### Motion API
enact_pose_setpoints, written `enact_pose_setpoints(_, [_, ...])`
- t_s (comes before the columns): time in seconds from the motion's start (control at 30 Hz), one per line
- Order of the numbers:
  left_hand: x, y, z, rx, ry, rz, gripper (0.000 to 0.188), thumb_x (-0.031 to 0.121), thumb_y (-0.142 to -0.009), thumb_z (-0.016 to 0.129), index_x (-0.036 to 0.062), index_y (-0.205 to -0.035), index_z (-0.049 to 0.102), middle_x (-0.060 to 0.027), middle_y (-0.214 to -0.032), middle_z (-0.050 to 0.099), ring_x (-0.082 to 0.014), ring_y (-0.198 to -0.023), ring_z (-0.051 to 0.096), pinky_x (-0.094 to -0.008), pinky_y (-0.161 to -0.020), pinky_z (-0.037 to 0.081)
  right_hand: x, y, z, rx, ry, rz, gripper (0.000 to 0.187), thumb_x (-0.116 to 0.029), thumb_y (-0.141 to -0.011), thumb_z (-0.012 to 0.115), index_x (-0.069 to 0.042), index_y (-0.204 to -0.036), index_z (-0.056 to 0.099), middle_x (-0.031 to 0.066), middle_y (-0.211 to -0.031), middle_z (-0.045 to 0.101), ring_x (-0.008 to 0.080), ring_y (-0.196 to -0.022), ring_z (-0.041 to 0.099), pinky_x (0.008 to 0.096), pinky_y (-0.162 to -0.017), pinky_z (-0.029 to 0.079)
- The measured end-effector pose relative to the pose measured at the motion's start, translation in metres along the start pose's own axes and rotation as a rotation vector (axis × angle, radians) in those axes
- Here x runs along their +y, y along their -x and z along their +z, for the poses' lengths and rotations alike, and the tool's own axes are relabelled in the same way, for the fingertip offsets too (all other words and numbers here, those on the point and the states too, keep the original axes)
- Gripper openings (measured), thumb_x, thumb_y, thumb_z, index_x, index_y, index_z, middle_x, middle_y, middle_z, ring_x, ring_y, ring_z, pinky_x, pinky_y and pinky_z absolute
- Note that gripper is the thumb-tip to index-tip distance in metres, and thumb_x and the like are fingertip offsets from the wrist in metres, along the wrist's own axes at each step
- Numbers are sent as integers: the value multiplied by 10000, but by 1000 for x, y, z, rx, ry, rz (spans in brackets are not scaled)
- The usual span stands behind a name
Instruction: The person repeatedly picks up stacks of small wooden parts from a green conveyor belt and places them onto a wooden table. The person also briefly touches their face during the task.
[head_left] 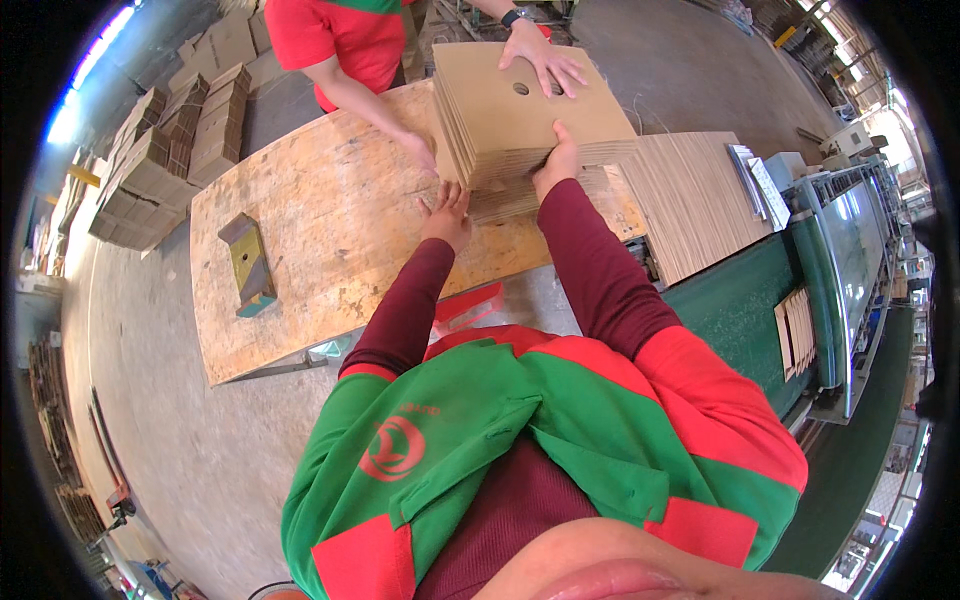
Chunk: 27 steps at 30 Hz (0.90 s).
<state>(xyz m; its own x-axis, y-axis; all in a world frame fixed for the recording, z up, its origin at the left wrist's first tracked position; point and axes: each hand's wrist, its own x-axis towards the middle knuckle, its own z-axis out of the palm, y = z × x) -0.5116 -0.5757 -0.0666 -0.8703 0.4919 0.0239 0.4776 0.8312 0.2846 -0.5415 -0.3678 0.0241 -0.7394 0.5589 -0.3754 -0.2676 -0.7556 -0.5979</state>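
A thick stack of flat brown cardboard sheets [480, 85] with round holes in it rests at the far right of the wooden table. At its near edge my right hand [558, 165] grips the upper sheets, thumb on top and fingers tucked out of sight. My left hand [447, 218] is by the stack's near left corner, fingers apart and the tips up against its side. Across the table, a co-worker's hand [540, 58] lies spread on the top sheet. That person's other hand [415, 150] reaches beside the stack's left side.
On the left of the worn wooden table [330, 210] sits a yellowish angled block [247, 262]. Corrugated sheets [690, 200] are piled to the right, beside a green conveyor belt [735, 310] carrying cardboard pieces [795, 333]. Bundled cardboard [160, 175] stands on the floor at far left.
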Motion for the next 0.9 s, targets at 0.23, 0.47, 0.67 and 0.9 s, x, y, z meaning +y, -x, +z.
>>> enact_pose_setpoints(0.23, [-29,-5,35,259,1515,-157,453,-85,-817,486,-6,-1259,545,-150,-1447,379,-229,-1368,315,-292,-1072,313,0,12,0,-19,-9,1,475,-213,-813,671,19,-1199,522,110,-1186,575,258,-1021,576,423,-863,457])
enact_pose_setpoints(0.47, [-12,-3,14,309,1299,-186,408,-94,-832,481,-36,-1227,564,-143,-1375,474,-186,-1295,418,-270,-1028,354,-10,-1,9,-37,52,132,506,-228,-812,672,-12,-1237,505,114,-1219,557,249,-1097,532,413,-935,414])
enact_pose_setpoints(0.67, [-40,3,26,485,1365,-221,341,20,-877,526,-28,-1210,581,-101,-1187,613,-174,-1091,559,-295,-969,410,-12,13,17,-40,104,69,654,-294,-758,730,13,-1279,479,118,-1299,511,218,-1172,480,393,-974,377])
enact_pose_setpoints(0.9, [-57,93,57,525,1066,-507,205,167,-890,611,0,-989,676,-46,-903,661,-114,-843,573,-278,-782,462,-45,52,50,320,336,21,952,-399,-681,780,40,-1375,299,182,-1400,375,283,-1240,417,410,-1005,366])
